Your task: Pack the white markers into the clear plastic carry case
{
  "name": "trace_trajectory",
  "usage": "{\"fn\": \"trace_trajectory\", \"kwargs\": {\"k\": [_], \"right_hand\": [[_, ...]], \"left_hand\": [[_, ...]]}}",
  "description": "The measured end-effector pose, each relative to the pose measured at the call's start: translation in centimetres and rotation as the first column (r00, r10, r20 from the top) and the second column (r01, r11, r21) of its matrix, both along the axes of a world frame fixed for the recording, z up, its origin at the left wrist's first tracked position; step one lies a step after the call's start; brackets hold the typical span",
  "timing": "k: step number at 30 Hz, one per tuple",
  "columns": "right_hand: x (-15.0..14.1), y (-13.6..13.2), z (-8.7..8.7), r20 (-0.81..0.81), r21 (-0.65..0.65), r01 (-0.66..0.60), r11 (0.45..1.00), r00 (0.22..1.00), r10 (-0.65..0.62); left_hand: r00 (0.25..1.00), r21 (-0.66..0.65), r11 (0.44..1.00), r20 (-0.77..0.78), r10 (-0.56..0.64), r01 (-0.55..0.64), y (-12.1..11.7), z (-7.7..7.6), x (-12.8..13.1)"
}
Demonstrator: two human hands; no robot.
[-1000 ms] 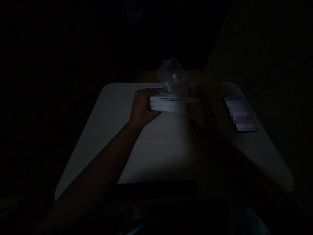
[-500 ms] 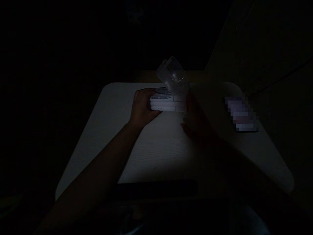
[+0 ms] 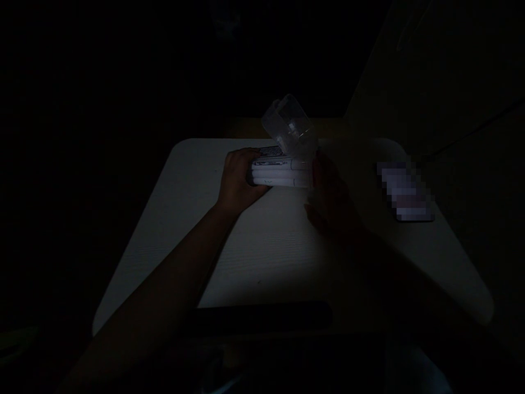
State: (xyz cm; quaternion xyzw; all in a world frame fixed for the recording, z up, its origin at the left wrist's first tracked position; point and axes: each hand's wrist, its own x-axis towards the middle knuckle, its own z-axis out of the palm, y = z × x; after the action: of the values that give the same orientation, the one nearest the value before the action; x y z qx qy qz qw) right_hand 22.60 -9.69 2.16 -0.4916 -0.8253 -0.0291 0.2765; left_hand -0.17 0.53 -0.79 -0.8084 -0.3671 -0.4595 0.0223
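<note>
Along the far edge of the worktop (image 3: 262,241) lies the marker case (image 3: 281,174), open end rightward; the left hand (image 3: 235,183) clasps its other end, the right hand (image 3: 332,197), grip too dark to tell, beside the opening.

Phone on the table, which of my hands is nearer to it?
Right. The right hand is at the right end of the pen case, left of the phone; the left hand grips the case's left end, farther away.

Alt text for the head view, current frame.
The left hand grips a stack of white markers on a pale table in near-darkness, a clear lid tilted up behind their right end. The dim right hand is at that end, contact unclear; a phone lies farther right.
</note>
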Motion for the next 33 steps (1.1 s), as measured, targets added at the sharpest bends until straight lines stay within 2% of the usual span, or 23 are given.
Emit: {"fn": "trace_trajectory", "kwargs": {"k": [4,10,16,23,26,30,33], "right_hand": [[0.3,0.5,-0.6,-0.033,0.002,0.002,1.000,0.999,-0.002],[2.1,1.9,-1.9,-0.098,-0.031,0.225,0.974,0.969,-0.227],[2.4,2.8,-2.7,0.078,-0.167,0.401,0.901,0.916,-0.393],[1.7,2.8,-3.4,0.226,-0.189,0.439,0.878,0.890,-0.396],[1.8,2.8,-3.3,0.216,-0.220,0.431,0.875,0.896,-0.387],[1.7,2.7,-3.2,0.196,-0.241,0.399,0.885,0.913,-0.359],[1.5,2.5,-2.7,0.194,-0.273,0.415,0.868,0.908,-0.372]], "left_hand": [[1.000,-0.006,1.000,-0.005,0.027,-0.027,0.0,0.0,0.1],[1.000,-0.036,0.999,0.009,0.015,-0.015,-0.1,0.1,0.1],[0.997,-0.020,0.999,0.063,0.048,-0.047,-0.2,0.1,0.3],[0.987,-0.050,0.994,0.126,0.100,-0.094,-0.2,-0.1,0.5],[0.978,-0.082,0.992,0.180,0.107,-0.094,-0.2,-0.3,0.4],[0.962,-0.194,0.978,0.246,0.117,-0.070,-0.3,-0.4,0.4],[0.960,-0.227,0.973,0.263,0.093,-0.032,-0.4,-0.3,0.3]]}}
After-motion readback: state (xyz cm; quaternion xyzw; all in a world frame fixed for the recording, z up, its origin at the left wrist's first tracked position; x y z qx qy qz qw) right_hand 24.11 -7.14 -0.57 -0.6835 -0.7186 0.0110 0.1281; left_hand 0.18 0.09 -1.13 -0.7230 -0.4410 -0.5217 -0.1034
